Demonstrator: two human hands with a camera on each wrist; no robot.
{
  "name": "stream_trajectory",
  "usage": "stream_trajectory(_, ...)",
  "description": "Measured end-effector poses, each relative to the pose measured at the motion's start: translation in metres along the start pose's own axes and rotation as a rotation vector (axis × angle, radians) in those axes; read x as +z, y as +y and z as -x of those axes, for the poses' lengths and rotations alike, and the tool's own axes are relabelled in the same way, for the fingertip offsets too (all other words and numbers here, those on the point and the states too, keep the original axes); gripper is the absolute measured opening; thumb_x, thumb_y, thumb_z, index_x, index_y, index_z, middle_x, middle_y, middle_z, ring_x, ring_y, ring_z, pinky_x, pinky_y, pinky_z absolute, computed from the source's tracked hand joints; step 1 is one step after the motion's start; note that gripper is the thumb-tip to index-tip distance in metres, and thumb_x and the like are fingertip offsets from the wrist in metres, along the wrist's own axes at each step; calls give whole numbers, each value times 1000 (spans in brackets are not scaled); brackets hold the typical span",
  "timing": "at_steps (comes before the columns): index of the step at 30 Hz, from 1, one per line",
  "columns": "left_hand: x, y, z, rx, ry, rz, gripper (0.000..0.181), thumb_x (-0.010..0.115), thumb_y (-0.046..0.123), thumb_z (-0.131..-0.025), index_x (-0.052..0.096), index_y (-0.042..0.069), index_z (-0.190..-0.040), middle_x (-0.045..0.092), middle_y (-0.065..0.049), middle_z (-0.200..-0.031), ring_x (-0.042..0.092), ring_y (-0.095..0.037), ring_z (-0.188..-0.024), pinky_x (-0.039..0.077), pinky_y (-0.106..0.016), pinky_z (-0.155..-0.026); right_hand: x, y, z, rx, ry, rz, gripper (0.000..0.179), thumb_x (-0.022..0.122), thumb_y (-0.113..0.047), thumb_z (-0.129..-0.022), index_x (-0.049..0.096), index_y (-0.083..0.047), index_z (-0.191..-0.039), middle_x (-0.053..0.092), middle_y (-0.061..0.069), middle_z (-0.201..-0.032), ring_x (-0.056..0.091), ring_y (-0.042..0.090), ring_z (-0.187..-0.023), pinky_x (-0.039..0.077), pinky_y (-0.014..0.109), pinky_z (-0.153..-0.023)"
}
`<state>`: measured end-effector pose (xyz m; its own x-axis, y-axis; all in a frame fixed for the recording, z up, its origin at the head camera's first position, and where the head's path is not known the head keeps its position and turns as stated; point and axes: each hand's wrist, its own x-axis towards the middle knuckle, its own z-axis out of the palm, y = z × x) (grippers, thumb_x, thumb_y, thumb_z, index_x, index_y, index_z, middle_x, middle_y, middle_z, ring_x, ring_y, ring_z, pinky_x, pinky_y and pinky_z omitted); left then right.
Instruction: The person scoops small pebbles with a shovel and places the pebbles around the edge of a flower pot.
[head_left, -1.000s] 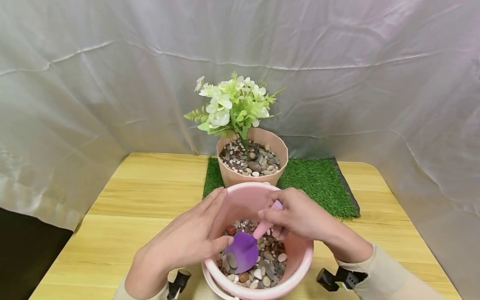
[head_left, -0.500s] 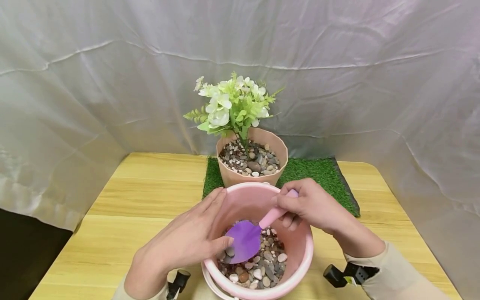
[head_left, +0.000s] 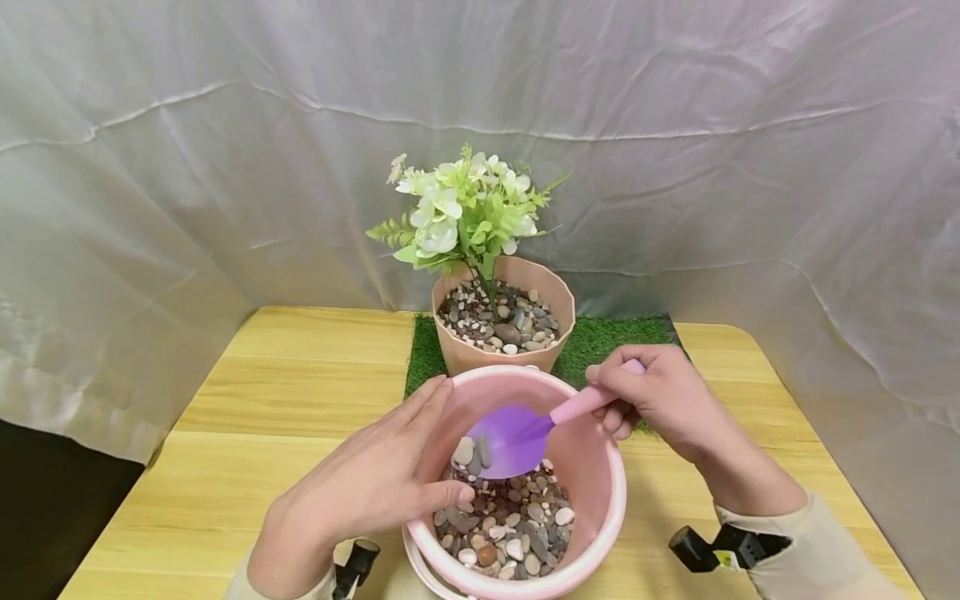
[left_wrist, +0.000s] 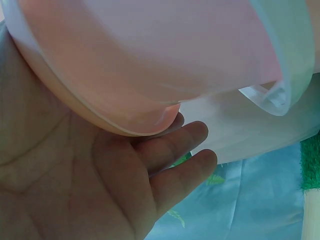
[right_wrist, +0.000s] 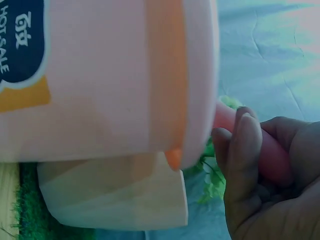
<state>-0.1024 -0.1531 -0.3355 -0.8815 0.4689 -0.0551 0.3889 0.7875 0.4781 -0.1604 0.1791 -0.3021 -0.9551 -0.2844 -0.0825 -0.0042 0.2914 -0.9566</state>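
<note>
In the head view my right hand (head_left: 660, 404) grips the pink handle of a small plastic shovel (head_left: 517, 442). Its purple blade is inside a pink bucket (head_left: 611, 517), above the pebbles (head_left: 517, 533), with a few stones at its left edge. The right wrist view shows my curled fingers (right_wrist: 245, 150) around the handle; the blade is hidden behind the bucket wall. My left hand (head_left: 375, 475) rests on the bucket's left rim, thumb over the inside. In the left wrist view, its straight fingers (left_wrist: 180, 175) lie against the outside of the rim.
Just behind the bucket stands a peach flowerpot (head_left: 502, 358) with pebbles and white flowers (head_left: 472, 204), on green artificial turf (head_left: 607, 333). The wooden table (head_left: 300, 400) reaches a grey cloth backdrop (head_left: 480, 75). The bucket's handle (head_left: 427, 571) hangs at its front left.
My right hand has moved right and up, raising the shovel blade off the pebbles with some stones on it. The left hand has stayed in place on the bucket rim.
</note>
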Motion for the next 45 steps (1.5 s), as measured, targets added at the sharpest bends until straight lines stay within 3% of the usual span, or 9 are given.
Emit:
stream_trajectory(5,0,0,0,5,10,-19,109,69,62,-93,13,10,-170,7,-8,-178,29,-30,-158,36,-50,-126,-11,-7,4,-37,93,-42,25,68,-15,-103,68,0,-83,72,14,-67,61,12,-48,57,31,-45)
stream_trajectory(13,1,2,0,-11,16,-29,106,68,61,-95,13,11,-170,8,-7,-178,25,-29,-160,30,-49,-129,-33,-29,2,-119,313,-240,22,73,-10,-99,72,-2,-78,75,11,-65,60,12,-42,53,27,-38)
stream_trajectory(17,2,2,0,-8,17,-31,104,68,58,-95,14,11,-170,8,-7,-178,24,-28,-161,30,-49,-129,-43,-37,-8,-119,438,-191,20,76,-15,-98,73,-3,-82,77,8,-69,63,13,-45,57,27,-43)
stream_trajectory(20,2,1,-1,-6,18,-33,104,67,59,-95,13,12,-170,8,-7,-178,23,-28,-161,30,-49,-129,-46,-37,-19,-116,477,-136,22,73,-18,-100,70,1,-88,79,7,-74,65,13,-48,58,27,-47)
stream_trajectory(24,3,1,-2,-6,22,-34,104,67,61,-95,13,14,-171,8,-6,-178,24,-27,-160,31,-49,-129,-43,-32,-35,-120,469,-62,26,65,-20,-104,65,6,-99,82,6,-86,68,13,-53,60,27,-52)
stream_trajectory(33,3,1,-2,-12,21,-22,103,66,62,-95,13,16,-171,9,-4,-178,25,-26,-160,31,-49,-129,-35,-21,-55,-131,476,47,29,62,-26,-106,65,2,-109,82,-3,-88,75,12,-62,66,30,-65)
stream_trajectory(45,1,1,-2,-17,24,-22,103,68,59,-95,15,14,-171,10,-4,-178,25,-25,-160,32,-49,-129,-37,-17,-60,-107,493,16,25,60,-23,-106,65,2,-109,82,-1,-89,76,13,-62,66,32,-66)
